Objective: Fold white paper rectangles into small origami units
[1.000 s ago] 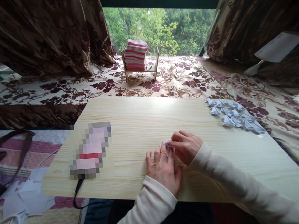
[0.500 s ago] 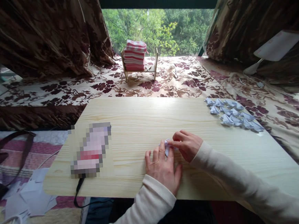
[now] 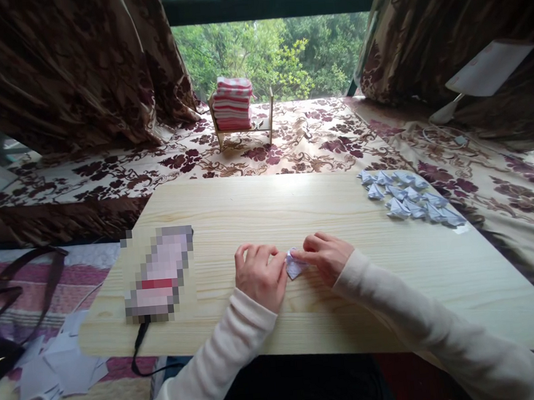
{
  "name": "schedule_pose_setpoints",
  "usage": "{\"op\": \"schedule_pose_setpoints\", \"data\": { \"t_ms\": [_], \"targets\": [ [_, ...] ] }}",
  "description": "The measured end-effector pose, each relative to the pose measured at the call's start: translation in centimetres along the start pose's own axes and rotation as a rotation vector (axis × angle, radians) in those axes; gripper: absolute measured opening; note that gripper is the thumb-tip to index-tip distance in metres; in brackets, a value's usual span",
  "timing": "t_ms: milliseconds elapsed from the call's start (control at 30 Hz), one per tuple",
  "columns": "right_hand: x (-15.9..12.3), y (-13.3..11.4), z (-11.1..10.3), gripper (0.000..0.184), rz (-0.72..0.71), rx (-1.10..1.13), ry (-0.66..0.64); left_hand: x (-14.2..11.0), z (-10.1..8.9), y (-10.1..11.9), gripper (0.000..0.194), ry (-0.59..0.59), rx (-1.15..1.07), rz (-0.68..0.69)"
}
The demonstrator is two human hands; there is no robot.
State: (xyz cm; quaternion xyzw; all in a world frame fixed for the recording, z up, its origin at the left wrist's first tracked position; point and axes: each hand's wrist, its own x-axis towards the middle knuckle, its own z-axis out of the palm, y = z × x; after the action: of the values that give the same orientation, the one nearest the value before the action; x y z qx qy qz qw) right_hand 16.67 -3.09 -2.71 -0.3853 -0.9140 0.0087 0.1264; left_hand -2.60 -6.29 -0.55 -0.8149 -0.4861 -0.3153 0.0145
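A small folded piece of white paper lies on the light wooden table, between my two hands. My left hand is at its left edge with curled fingers, thumb and index fingertip closed on the paper's side. From the right, my right hand has its index finger and thumb on the paper, the other fingers folded in. The fingertips partly cover the paper. Several finished-looking folded paper pieces sit grouped at the table's far right corner.
A pixelated phone-like device with a black cable lies at the table's left. Loose white paper sheets rest on the bed at lower left. Beyond the table stand a small rack with folded red-and-white cloths and a lamp.
My left hand has shifted left from lying flat over the paper to its left edge, fingers now curled. More of the paper shows. My right hand stays at the paper.
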Motion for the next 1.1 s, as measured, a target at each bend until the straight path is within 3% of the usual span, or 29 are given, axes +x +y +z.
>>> {"op": "schedule_pose_setpoints", "data": {
  "t_ms": [200,433,600,767,933,1100],
  "targets": [
    [0.4,-0.3,-0.6,0.048,0.057,0.010,-0.117,1.4,1.4,-1.3,0.015,-0.013,0.053,0.162],
    [0.7,-0.5,-1.0,0.040,0.074,0.025,-0.152,1.2,0.9,-1.8,0.010,-0.016,0.047,0.145],
    [0.9,-0.5,-1.1,0.038,0.086,0.028,-0.176,0.8,1.0,-1.4,0.014,0.011,0.059,0.240],
    [0.9,-0.7,-1.4,0.040,0.098,0.040,-0.206,0.8,1.3,-1.5,0.016,-0.011,0.099,0.205],
    [0.7,-0.5,-1.1,0.042,0.096,0.055,-0.162,0.7,0.9,-1.2,0.017,-0.058,0.104,0.211],
    [0.2,0.3,-0.6,0.044,0.055,0.221,-0.040,0.7,0.7,-0.9,0.016,-0.119,0.124,0.178]
  ]
}}
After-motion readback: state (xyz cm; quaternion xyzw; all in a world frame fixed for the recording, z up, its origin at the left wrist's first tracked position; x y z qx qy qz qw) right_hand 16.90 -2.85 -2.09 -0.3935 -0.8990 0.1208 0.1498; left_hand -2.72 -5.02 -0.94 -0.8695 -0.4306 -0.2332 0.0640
